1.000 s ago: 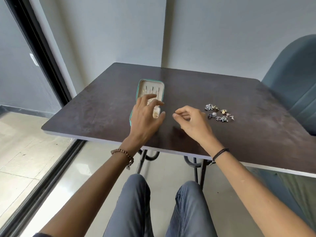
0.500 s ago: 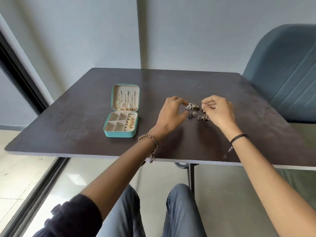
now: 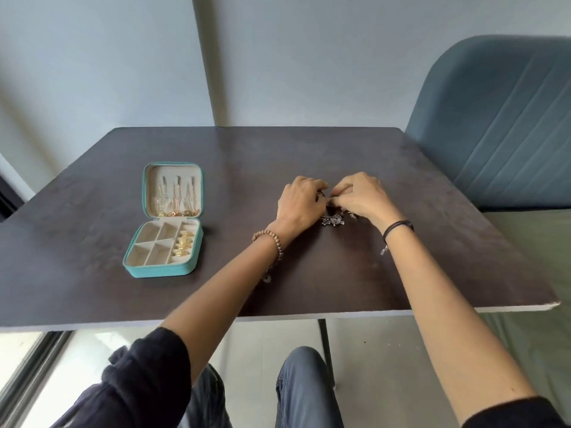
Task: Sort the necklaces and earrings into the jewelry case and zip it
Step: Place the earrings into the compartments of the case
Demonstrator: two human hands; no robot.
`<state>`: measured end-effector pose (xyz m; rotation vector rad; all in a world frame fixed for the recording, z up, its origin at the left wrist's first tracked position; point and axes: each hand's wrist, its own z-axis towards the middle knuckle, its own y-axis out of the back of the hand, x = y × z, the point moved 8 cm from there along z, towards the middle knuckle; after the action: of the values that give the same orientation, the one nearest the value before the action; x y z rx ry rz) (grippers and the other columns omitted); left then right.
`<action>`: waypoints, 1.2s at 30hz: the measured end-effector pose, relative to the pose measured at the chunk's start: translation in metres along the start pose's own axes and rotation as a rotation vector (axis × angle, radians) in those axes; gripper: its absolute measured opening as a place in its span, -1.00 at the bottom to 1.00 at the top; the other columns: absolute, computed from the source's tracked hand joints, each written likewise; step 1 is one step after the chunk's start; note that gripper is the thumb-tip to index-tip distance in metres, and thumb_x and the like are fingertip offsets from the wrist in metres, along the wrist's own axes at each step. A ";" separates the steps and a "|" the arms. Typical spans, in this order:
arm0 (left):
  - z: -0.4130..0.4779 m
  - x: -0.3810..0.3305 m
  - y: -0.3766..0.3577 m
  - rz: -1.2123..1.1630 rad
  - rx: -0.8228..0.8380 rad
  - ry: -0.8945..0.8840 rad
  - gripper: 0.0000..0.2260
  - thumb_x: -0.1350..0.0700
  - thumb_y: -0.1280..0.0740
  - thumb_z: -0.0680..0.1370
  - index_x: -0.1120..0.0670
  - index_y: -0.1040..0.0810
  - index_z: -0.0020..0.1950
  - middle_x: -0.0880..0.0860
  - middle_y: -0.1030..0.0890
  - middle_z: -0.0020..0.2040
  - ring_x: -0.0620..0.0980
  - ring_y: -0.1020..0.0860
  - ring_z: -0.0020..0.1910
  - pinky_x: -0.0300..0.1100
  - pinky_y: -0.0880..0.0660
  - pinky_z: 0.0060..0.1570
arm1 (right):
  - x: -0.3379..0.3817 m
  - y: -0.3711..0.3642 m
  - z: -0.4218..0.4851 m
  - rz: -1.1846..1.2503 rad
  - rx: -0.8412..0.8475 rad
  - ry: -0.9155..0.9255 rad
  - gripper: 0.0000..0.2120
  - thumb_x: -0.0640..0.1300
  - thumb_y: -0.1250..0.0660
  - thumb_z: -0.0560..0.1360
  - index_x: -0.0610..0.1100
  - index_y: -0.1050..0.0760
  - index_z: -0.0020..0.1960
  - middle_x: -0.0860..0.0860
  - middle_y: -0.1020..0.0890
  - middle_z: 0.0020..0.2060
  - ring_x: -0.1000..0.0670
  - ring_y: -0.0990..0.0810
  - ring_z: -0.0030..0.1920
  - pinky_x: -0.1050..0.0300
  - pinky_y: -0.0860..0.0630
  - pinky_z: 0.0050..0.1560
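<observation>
You are on the earring step. Both hands are down on the cluster of silver earrings (image 3: 333, 220), which lies on the worktop (image 3: 309, 273) well to the right of the open jewelry case (image 3: 160, 268). Your left hand (image 3: 304, 200) and right hand (image 3: 364, 196) meet over the far side of that cluster. The fingers (image 3: 341, 190) of each are curled in tight and pinch at small pieces between them. It looks as though you are picking one piece free of the tangle, though which piece each hand has is hidden by the knuckles. The next move, as I judge it, calls for lifting one earring clear without dragging its neighbours, then carrying it left across the worktop to an empty pocket in the base of the case. The zip comes last and is not yet touched. By count there is one case, lying open with its lid flat behind the base. About three necklaces (image 3: 176, 199) hang in the lid. One column on the right of the base holds gold pieces (image 3: 183, 244), roughly three or four and too small to count surely. Four pockets beside that column show only bare lining. The silver earrings are several, but your hands cover too much for a true number.
</observation>
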<state>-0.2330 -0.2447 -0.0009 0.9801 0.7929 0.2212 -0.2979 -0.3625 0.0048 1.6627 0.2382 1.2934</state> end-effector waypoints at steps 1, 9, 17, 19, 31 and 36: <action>0.002 0.002 -0.001 -0.001 -0.003 -0.002 -0.68 0.15 -0.30 0.57 0.10 -0.62 0.31 0.08 -0.64 0.26 0.10 -0.44 0.37 0.01 -0.40 0.31 | -0.002 0.000 0.003 0.035 -0.010 -0.010 -0.81 -0.11 -0.56 0.36 -0.08 -0.71 -0.03 -0.03 -0.74 -0.12 -0.02 -0.68 0.01 0.09 -0.59 0.11; 0.010 0.006 0.001 -0.070 -0.078 -0.137 -0.71 0.13 -0.41 0.53 0.10 -0.60 0.25 0.04 -0.67 0.10 0.11 -0.54 0.15 -0.09 -0.46 0.12 | -0.016 -0.006 0.012 0.382 -0.188 0.075 -0.82 -0.05 -0.59 0.39 0.05 -0.59 -0.12 0.06 -0.68 -0.21 0.05 -0.66 -0.17 0.15 -0.61 -0.07; 0.003 0.006 0.017 -0.308 -0.236 -0.202 -0.72 0.21 -0.45 0.51 0.09 -0.61 0.22 -0.05 -0.70 -0.03 -0.04 -0.63 0.05 -0.15 -0.50 0.11 | -0.016 -0.009 0.016 0.672 -0.172 0.128 -0.80 -0.27 -0.45 0.48 -0.14 -0.63 0.09 -0.08 -0.68 -0.10 0.04 -0.69 -0.10 0.04 -0.65 0.02; 0.002 0.014 0.022 -0.360 -0.282 -0.144 -0.75 0.17 -0.44 0.54 0.07 -0.62 0.22 -0.07 -0.68 -0.02 -0.09 -0.60 0.04 -0.22 -0.48 0.10 | -0.012 -0.008 0.012 0.788 -0.146 0.133 -0.78 -0.36 -0.40 0.48 -0.26 -0.61 0.13 -0.18 -0.66 -0.11 -0.04 -0.71 -0.09 0.12 -0.63 -0.01; 0.011 0.055 0.003 -1.016 -0.126 0.211 -0.85 0.22 -0.43 0.57 0.20 -0.64 0.14 0.01 -0.69 -0.15 0.00 -0.69 -0.09 0.02 -0.64 0.10 | -0.006 -0.011 0.010 0.953 -0.032 0.123 -0.82 -0.34 -0.46 0.46 -0.23 -0.63 0.06 -0.14 -0.71 -0.09 -0.06 -0.70 -0.02 0.13 -0.58 0.04; 0.010 0.044 0.004 -1.074 -0.083 0.175 -0.81 0.25 -0.41 0.59 0.22 -0.62 0.19 0.10 -0.61 -0.14 -0.04 -0.63 -0.10 -0.15 -0.63 -0.02 | -0.006 -0.014 0.011 1.039 -0.041 0.097 -0.84 -0.40 -0.43 0.46 -0.27 -0.59 0.03 -0.14 -0.71 -0.14 -0.07 -0.68 -0.09 0.12 -0.59 0.00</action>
<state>-0.1938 -0.2268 -0.0163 0.3564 1.3511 -0.5930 -0.2855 -0.3657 -0.0092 1.7265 -0.6887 2.0972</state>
